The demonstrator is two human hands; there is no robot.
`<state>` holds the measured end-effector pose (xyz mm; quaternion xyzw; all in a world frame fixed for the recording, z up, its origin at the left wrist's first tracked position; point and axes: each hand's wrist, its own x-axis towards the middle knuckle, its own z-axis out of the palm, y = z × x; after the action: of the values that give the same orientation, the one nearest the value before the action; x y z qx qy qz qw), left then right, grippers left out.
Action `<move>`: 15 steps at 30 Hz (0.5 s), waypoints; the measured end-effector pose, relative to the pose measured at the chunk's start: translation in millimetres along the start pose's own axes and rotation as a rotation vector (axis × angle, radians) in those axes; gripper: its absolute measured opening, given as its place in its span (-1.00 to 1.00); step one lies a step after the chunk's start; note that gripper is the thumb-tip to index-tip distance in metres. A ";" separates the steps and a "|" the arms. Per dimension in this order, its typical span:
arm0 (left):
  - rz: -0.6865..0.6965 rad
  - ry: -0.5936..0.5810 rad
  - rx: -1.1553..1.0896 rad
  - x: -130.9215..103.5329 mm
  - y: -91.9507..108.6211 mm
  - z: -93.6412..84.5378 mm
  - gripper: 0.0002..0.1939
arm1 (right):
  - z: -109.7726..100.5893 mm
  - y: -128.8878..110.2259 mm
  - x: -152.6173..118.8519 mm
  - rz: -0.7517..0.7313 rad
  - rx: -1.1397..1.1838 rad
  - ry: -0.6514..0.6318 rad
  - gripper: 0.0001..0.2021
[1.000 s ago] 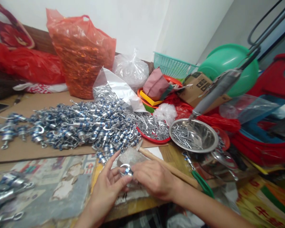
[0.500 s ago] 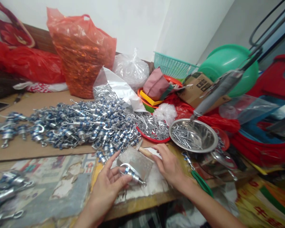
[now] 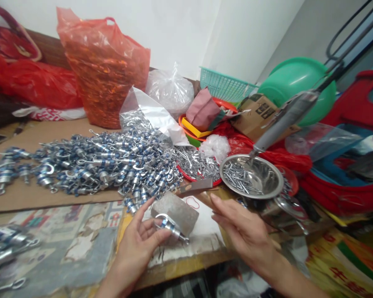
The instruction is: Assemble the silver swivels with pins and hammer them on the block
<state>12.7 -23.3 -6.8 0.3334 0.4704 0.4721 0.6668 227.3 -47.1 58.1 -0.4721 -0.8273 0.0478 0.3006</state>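
My left hand (image 3: 139,242) is closed on a silver hook expansion bolt (image 3: 171,228) with a blue ring, pinched between thumb and fingers. The bolt lies tilted against a grey metal block (image 3: 175,211) that sits on a white, worn sheet (image 3: 205,225). My right hand (image 3: 240,223) is wrapped round the wooden handle of a hammer (image 3: 195,188). The hammer's head is raised beyond the block, apart from the bolt. Motion blurs the hammer, and my fingers hide most of its handle.
Left of the block spreads a large pile of similar hook bolts (image 3: 112,161) on cardboard. A steel bowl of pins (image 3: 276,182) and a red tray of small metal parts (image 3: 195,165) stand to the right. An orange bag (image 3: 105,74) stands behind; a grey-handled tool (image 3: 286,120) slants over the bowl.
My right hand has moved right and turned, lifting the hammer so its head swung up beyond the block. My left hand still holds the bolt at the block.
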 end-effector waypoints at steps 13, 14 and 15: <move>0.000 -0.017 -0.011 -8.4 10.3 8.4 -0.09 | 25.5 5.8 -14.3 0.143 -0.002 -0.138 -0.60; 0.015 0.023 0.005 -12.4 16.0 5.7 -0.12 | 28.2 13.1 -13.3 0.195 0.021 -0.096 -0.62; 0.051 0.092 0.033 -16.6 22.9 -1.1 -0.16 | 30.9 21.6 -12.7 0.250 0.028 -0.056 -0.64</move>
<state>2.5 -31.4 18.4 0.3342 0.4998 0.4957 0.6267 231.6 -39.1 19.3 -0.5657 -0.7694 0.1099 0.2756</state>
